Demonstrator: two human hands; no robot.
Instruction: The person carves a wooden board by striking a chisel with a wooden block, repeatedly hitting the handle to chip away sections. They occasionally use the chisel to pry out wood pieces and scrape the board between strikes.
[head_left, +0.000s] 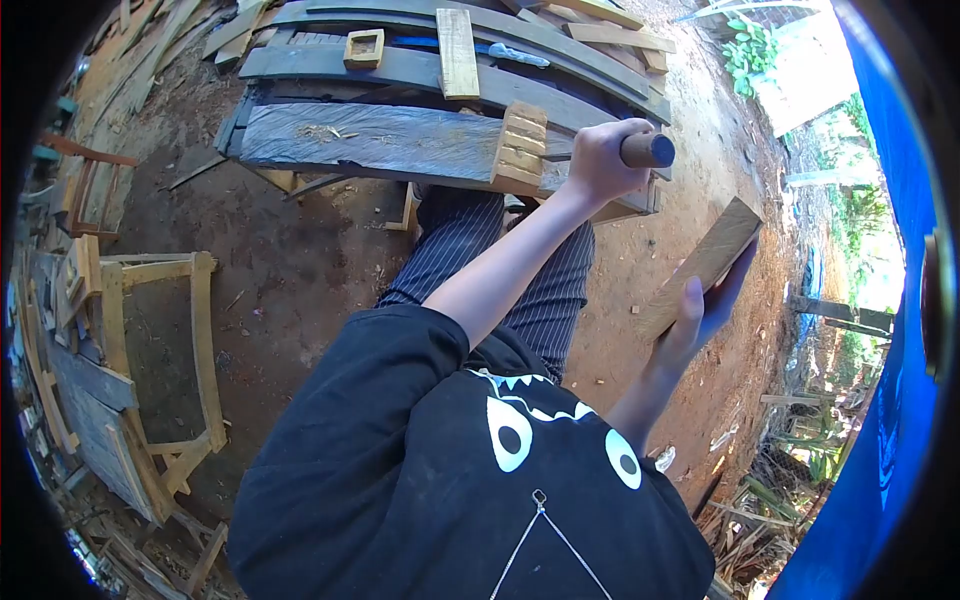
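My left hand (pixel 608 160) is wrapped round a chisel, and its wooden handle (pixel 648 151) with a dark blue end sticks out past my fist. The metal shaft (pixel 557 157) reaches left to a short wooden piece (pixel 519 147) with several notches cut across it. That piece lies across a thick, weathered plank (pixel 380 137) of the bench. Lower on the right, my right hand (pixel 688 325) grips a flat wooden block (pixel 705 263), held tilted and apart from the chisel. Its thumb lies on the block's face.
Further back on the bench lie a small block with a rectangular hollow (pixel 364 48), a light board (pixel 458 55) and a blue-handled tool (pixel 518 54). Wooden frames (pixel 205 340) stand at left over a dirt floor. Blue sheeting (pixel 880 400) hangs at right.
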